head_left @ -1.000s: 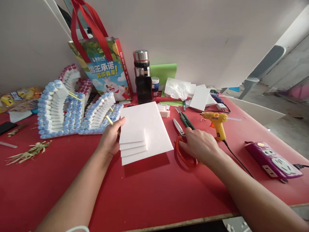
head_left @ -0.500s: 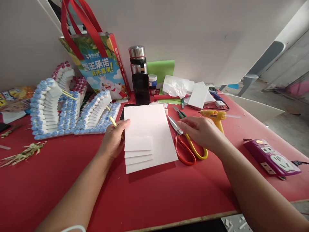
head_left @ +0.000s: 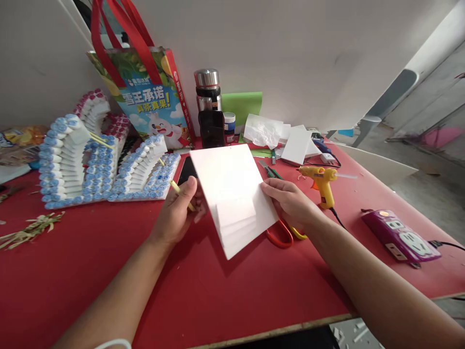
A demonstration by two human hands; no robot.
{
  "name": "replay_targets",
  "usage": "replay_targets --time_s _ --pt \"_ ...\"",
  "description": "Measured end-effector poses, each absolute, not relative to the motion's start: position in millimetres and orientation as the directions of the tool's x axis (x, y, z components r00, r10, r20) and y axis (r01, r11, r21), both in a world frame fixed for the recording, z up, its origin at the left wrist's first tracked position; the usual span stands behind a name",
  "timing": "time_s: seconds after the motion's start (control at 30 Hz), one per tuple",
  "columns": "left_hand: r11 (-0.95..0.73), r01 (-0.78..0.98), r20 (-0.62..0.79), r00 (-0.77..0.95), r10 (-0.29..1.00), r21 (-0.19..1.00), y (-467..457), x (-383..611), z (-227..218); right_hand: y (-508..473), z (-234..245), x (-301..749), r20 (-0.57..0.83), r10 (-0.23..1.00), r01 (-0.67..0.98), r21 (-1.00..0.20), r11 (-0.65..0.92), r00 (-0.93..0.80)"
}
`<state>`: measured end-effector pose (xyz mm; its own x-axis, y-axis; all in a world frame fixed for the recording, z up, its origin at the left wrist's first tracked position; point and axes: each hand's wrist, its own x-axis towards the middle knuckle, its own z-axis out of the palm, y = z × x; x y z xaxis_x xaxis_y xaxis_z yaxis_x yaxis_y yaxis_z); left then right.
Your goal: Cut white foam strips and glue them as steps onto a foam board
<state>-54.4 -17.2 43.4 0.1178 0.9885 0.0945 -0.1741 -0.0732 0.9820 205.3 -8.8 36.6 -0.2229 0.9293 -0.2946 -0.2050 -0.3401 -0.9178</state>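
My right hand [head_left: 290, 201] grips the right edge of a stack of white foam boards [head_left: 232, 194] and lifts that side off the red table [head_left: 218, 291], so the boards tilt. Several smaller white pieces lie on top of the large board near its front edge. My left hand [head_left: 178, 213] is curled round a thin yellow stick [head_left: 178, 189] and sits at the boards' left edge. Red-and-yellow-handled scissors [head_left: 283, 235] lie on the table just under my right hand.
A yellow glue gun [head_left: 321, 182] and a purple power strip [head_left: 403, 240] lie to the right. At the back stand a gift bag [head_left: 152, 102], a steel flask [head_left: 207, 89], a dark phone [head_left: 211, 128] and loose white sheets [head_left: 296, 143]. A white-and-blue stepped foam model [head_left: 90, 165] fills the left.
My right hand left the scissors, crossed to the foam boards and took their right edge, raising and tilting them. My left hand stayed at the left edge with the stick.
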Motion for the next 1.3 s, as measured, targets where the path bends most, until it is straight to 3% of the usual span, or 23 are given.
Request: replay_targets --time_s 0.13,0.27,0.43,0.57,0.67,0.8,1.0,1.13,1.3 --pt "-0.077 -0.145 0.098 0.141 0.985 0.986 -14.9 -57.4 46.8 -6.5 40.1 204.0 -0.432 0.812 -0.378 -0.729 -0.571 -0.393" --pt "-0.073 -0.154 0.082 0.050 0.995 0.985 -8.8 -60.6 43.5 -8.7 43.8 203.2 -0.389 0.594 -0.361 -0.525 -0.771 -0.704" --pt "-0.148 -0.192 0.138 -0.066 0.988 0.970 -7.4 -53.5 40.2 -11.4 36.1 187.9 -0.300 0.184 -0.055 -0.392 -0.918 -0.936" --pt "-0.163 -0.142 0.147 -0.116 0.982 0.976 -17.0 -46.7 46.3 -8.1 27.9 177.9 -0.374 -0.064 0.218 -0.387 -0.896 -0.925" --pt "-0.127 -0.076 0.112 -0.172 0.979 0.989 -25.2 -42.8 55.3 -5.6 22.4 177.3 -0.387 -0.098 0.255 -0.380 -0.889 -0.917" --pt "-0.122 -0.051 0.108 -0.214 0.971 0.991 -31.1 -38.5 65.3 -5.3 13.8 176.6 -0.288 -0.073 0.190 -0.400 -0.896 -0.955" --pt "-0.188 0.001 0.183 -0.225 0.957 0.982 -37.4 -37.2 70.0 -4.1 3.1 166.3 -0.230 -0.257 0.331 -0.387 -0.861 -0.938" --pt "-0.173 0.014 0.172 -0.201 0.964 0.985 -38.1 -41.0 66.6 -2.5 1.9 163.1 -0.167 -0.290 0.333 -0.373 -0.866 -0.942" --pt "-0.121 0.013 0.122 -0.189 0.975 0.993 -32.2 -45.6 59.6 -10.0 14.6 165.0 -0.284 -0.228 0.321 -0.346 -0.881 -0.931"
